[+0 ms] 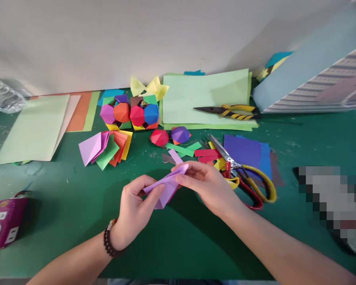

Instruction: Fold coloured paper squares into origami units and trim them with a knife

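A folded sheet of purple origami paper is held up over the near middle of the green table, creased and tilted. My left hand pinches its left end between thumb and fingers, a dark bead bracelet on the wrist. The upper right corner is gripped by my right hand. Beyond my hands lie cut paper strips in green, red and yellow. Scissors with red and yellow handles rest just right of my right hand. A fan of folded paper pieces sits beyond my left hand.
Two multicoloured paper balls stand near the wall, with small red and purple paper shapes before them. Pliers lie on pale green sheets. A paper bag stands right; a purple power adapter is at left.
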A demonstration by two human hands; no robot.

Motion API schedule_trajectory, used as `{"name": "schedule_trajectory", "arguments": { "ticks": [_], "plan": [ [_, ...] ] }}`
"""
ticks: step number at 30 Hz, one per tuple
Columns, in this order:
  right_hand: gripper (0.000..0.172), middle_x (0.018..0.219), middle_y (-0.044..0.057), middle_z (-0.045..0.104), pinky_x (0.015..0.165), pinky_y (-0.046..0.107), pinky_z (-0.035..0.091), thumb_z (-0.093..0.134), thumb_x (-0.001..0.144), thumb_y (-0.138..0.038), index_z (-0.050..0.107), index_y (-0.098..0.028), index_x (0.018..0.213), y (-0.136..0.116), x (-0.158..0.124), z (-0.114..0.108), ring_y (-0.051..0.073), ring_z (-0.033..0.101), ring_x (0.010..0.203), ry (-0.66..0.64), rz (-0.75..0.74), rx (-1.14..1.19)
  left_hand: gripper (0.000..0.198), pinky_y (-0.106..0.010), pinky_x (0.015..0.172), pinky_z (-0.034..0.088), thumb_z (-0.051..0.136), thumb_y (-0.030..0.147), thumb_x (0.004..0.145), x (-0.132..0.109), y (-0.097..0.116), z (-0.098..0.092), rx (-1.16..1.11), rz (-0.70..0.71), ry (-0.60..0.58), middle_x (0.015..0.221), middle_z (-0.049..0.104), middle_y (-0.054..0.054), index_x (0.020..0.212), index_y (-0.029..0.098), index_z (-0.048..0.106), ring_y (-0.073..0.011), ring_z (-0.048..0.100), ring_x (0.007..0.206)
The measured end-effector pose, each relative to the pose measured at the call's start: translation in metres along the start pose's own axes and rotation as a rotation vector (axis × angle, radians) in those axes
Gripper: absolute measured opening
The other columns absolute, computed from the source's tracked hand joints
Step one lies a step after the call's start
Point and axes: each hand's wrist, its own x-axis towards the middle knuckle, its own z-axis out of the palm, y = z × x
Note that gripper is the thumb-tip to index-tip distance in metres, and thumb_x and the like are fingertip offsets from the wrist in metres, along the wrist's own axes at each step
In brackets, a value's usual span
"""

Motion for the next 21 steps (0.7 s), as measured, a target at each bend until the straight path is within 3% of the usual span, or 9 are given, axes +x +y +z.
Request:
{"name": "schedule_trajectory", "arguments": {
  "ticks": [7, 11, 18, 21],
  "plan": [
    [0.022, 0.068, -0.002, 0.07, 0.07, 0.03, 0.055, 0.087, 0.06, -0.039, 0.073, -0.023, 0.065, 0.002, 0.002, -0.002, 0.011, 0.061, 0.062, 0.057, 0.085, 0.112, 0.028, -0.022, 0.046, 0.041, 0.067, 0.039, 0.086, 0.001, 0.0, 0.003, -0.166, -0.104, -0.05, 0.056, 0.056, 0.003, 0.07, 0.017, 0.06, -0.0104, 0.054, 0.047],
    [0.028, 0.07, 0.0, 0.071, 0.068, 0.03, 0.054, 0.088, 0.056, -0.044, 0.075, -0.023, 0.067, 0.001, 0.004, -0.005, 0.012, 0.063, 0.064, 0.061, 0.143, 0.116, 0.029, -0.021, 0.045, 0.042, 0.069, 0.039, 0.084, 0.001, 0.0, 0.002, -0.181, -0.114, -0.018, 0.057, 0.055, 0.003, 0.068, 0.017, 0.06, -0.0096, 0.054, 0.047],
    [0.028, 0.06, -0.002, 0.063, 0.058, 0.025, 0.047, 0.084, 0.064, -0.045, 0.069, -0.023, 0.059, -0.001, 0.004, -0.008, 0.01, 0.057, 0.058, 0.032, 0.081, 0.119, 0.029, -0.02, 0.044, 0.042, 0.07, 0.04, 0.083, 0.003, 0.001, 0.002, -0.221, -0.149, -0.036, 0.055, 0.057, 0.002, 0.068, 0.016, 0.06, -0.01, 0.055, 0.045],
    [0.026, 0.064, -0.001, 0.064, 0.06, 0.027, 0.048, 0.081, 0.069, -0.046, 0.071, -0.023, 0.065, -0.001, 0.005, -0.011, 0.011, 0.058, 0.06, -0.015, 0.07, 0.075, 0.03, -0.02, 0.044, 0.042, 0.071, 0.04, 0.082, 0.003, 0.001, 0.002, -0.222, -0.159, -0.024, 0.055, 0.057, 0.002, 0.067, 0.016, 0.06, -0.0097, 0.054, 0.045]
  ]
}}
